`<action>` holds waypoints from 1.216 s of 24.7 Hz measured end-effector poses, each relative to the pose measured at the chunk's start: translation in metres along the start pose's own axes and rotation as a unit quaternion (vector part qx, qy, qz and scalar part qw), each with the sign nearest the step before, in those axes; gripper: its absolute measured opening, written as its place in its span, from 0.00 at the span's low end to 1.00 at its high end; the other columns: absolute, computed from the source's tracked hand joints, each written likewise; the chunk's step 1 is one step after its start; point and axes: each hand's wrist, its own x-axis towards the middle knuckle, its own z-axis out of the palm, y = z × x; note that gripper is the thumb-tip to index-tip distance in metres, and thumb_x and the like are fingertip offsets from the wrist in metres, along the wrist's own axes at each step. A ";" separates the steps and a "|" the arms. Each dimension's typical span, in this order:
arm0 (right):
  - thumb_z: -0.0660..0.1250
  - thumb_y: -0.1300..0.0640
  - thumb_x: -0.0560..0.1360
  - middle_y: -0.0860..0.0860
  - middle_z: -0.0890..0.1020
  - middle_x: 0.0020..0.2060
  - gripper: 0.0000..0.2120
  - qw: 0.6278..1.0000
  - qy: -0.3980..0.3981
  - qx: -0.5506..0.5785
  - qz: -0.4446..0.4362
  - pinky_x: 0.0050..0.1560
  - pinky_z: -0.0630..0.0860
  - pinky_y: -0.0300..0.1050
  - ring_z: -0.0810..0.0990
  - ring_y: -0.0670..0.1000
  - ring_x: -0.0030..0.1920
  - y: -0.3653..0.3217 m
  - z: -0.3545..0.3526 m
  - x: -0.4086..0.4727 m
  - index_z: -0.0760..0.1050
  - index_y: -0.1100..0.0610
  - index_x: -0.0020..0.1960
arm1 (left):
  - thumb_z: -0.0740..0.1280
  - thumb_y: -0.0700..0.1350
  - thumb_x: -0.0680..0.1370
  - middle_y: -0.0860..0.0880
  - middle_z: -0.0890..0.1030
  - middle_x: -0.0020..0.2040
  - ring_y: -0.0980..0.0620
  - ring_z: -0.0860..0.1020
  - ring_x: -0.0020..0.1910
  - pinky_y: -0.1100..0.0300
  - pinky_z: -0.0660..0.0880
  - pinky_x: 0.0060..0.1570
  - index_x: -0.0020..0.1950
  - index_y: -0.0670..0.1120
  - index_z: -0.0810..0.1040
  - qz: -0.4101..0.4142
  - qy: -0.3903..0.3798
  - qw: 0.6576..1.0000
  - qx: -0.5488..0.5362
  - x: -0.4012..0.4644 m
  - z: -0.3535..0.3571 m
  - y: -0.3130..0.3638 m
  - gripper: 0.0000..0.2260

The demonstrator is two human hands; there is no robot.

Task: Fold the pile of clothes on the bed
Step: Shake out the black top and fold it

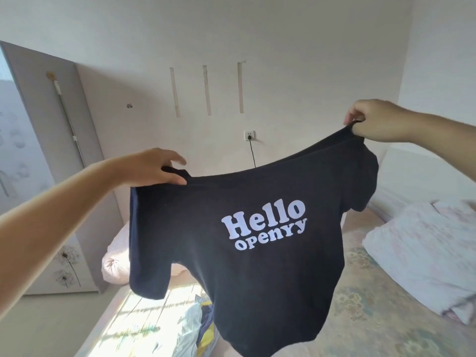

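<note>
We pinch the shirt (247,228) at each shoulder, left hand (157,167) lower than right hand (373,119), body hanging above the bed (373,318).

White wall (283,34) w/ socket (249,135), gray door (51,104) left, sunlit floor (51,318).

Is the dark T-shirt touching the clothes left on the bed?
Cannot tell. In the head view the T-shirt hangs from both hands, and its hem covers part of the clothes pile, hiding any gap.
</note>
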 end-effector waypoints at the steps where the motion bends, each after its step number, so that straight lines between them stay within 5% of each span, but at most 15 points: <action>1: 0.62 0.61 0.73 0.53 0.81 0.45 0.05 0.999 -0.003 -0.047 -0.002 0.44 0.70 0.44 0.77 0.54 0.46 0.002 -0.006 -0.001 0.76 0.57 0.45 | 0.69 0.52 0.75 0.52 0.81 0.47 0.53 0.77 0.47 0.60 0.71 0.50 0.54 0.50 0.79 -0.007 0.007 1.000 0.009 -0.001 -0.002 0.003 0.10; 3: 0.63 0.59 0.73 0.53 0.84 0.37 0.07 0.996 -0.062 -0.051 0.028 0.36 0.72 0.42 0.81 0.52 0.36 0.004 -0.017 -0.003 0.79 0.60 0.42 | 0.68 0.53 0.76 0.48 0.81 0.41 0.51 0.77 0.41 0.60 0.71 0.39 0.45 0.45 0.80 -0.019 0.032 0.999 0.014 -0.003 -0.004 0.010 0.11; 5: 0.64 0.58 0.74 0.51 0.85 0.36 0.08 0.987 -0.145 0.033 0.063 0.31 0.74 0.40 0.81 0.49 0.28 0.006 -0.023 -0.008 0.80 0.61 0.43 | 0.67 0.53 0.77 0.47 0.77 0.42 0.51 0.74 0.40 0.60 0.69 0.36 0.48 0.43 0.75 -0.029 0.085 0.996 0.001 -0.005 -0.002 0.015 0.12; 7: 0.64 0.56 0.75 0.47 0.84 0.40 0.09 0.968 -0.203 0.131 0.063 0.30 0.75 0.40 0.79 0.50 0.28 0.008 -0.026 -0.013 0.82 0.57 0.45 | 0.65 0.51 0.78 0.49 0.74 0.42 0.52 0.72 0.39 0.59 0.66 0.34 0.50 0.44 0.69 -0.037 0.142 0.989 -0.030 -0.010 0.002 0.016 0.12; 12: 0.63 0.55 0.76 0.48 0.76 0.31 0.16 0.889 -0.245 0.387 0.011 0.27 0.71 0.37 0.71 0.47 0.24 0.015 -0.025 -0.023 0.80 0.49 0.31 | 0.67 0.47 0.78 0.49 0.72 0.43 0.48 0.71 0.42 0.59 0.65 0.35 0.54 0.46 0.64 -0.021 0.227 0.972 -0.061 -0.027 0.007 0.015 0.13; 15: 0.72 0.53 0.70 0.43 0.82 0.38 0.02 0.955 -0.222 0.191 -0.048 0.43 0.72 0.40 0.78 0.45 0.38 0.023 -0.030 -0.044 0.80 0.49 0.43 | 0.73 0.49 0.72 0.47 0.75 0.46 0.46 0.73 0.44 0.57 0.67 0.38 0.55 0.46 0.70 -0.041 0.133 0.990 0.033 -0.043 -0.009 0.025 0.17; 17: 0.76 0.54 0.67 0.44 0.84 0.38 0.07 0.988 -0.130 0.065 -0.060 0.45 0.71 0.39 0.80 0.45 0.43 0.031 -0.029 -0.060 0.80 0.51 0.43 | 0.73 0.52 0.71 0.47 0.76 0.39 0.46 0.74 0.42 0.57 0.66 0.36 0.43 0.44 0.74 -0.050 0.065 0.988 0.128 -0.047 -0.011 0.033 0.14; 19: 0.74 0.53 0.68 0.46 0.83 0.35 0.06 0.987 -0.096 0.124 -0.035 0.38 0.73 0.38 0.81 0.47 0.37 0.030 -0.023 -0.082 0.79 0.53 0.41 | 0.70 0.51 0.74 0.47 0.72 0.36 0.47 0.70 0.38 0.56 0.62 0.34 0.40 0.42 0.69 -0.043 0.074 0.990 0.108 -0.054 -0.001 0.033 0.15; 23: 0.69 0.56 0.73 0.49 0.84 0.38 0.04 0.918 -0.140 0.357 0.097 0.28 0.78 0.39 0.83 0.46 0.32 0.034 -0.009 -0.130 0.76 0.54 0.46 | 0.65 0.51 0.78 0.48 0.72 0.41 0.50 0.69 0.40 0.57 0.67 0.39 0.48 0.42 0.67 -0.045 0.074 0.990 -0.108 -0.080 0.031 0.023 0.13; 26: 0.71 0.52 0.68 0.52 0.85 0.44 0.11 0.901 -0.218 0.356 0.117 0.34 0.81 0.46 0.85 0.52 0.42 0.034 -0.009 -0.160 0.80 0.54 0.49 | 0.66 0.57 0.76 0.50 0.78 0.47 0.52 0.76 0.45 0.58 0.73 0.46 0.54 0.46 0.73 -0.044 -0.020 0.985 -0.164 -0.100 0.033 0.027 0.16; 30: 0.66 0.36 0.67 0.53 0.85 0.47 0.25 0.920 -0.185 0.317 0.138 0.39 0.81 0.46 0.85 0.53 0.45 0.034 -0.021 -0.181 0.81 0.56 0.51 | 0.62 0.60 0.72 0.43 0.83 0.51 0.44 0.82 0.51 0.52 0.77 0.55 0.54 0.41 0.80 -0.020 -0.010 0.953 -0.301 -0.123 0.024 0.038 0.24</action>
